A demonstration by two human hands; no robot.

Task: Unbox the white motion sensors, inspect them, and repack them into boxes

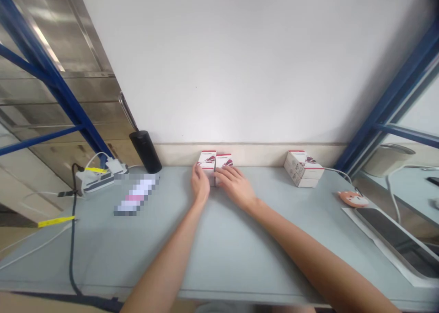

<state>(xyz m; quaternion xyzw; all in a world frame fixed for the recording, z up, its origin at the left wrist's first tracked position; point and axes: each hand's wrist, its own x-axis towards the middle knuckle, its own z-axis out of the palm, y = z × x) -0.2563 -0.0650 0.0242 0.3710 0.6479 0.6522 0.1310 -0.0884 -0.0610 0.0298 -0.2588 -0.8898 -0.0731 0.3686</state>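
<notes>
Boxes (207, 159), rectangular, flat-faced printed card

Red edges and maroon swooshes marked two white cardboard boxes (207, 158), left of which a tall cylinder (146, 152) showed black.

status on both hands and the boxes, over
Left hand against left centre box; right hand on right centre box. Pair side by side, near wall. More boxes off right.
</notes>
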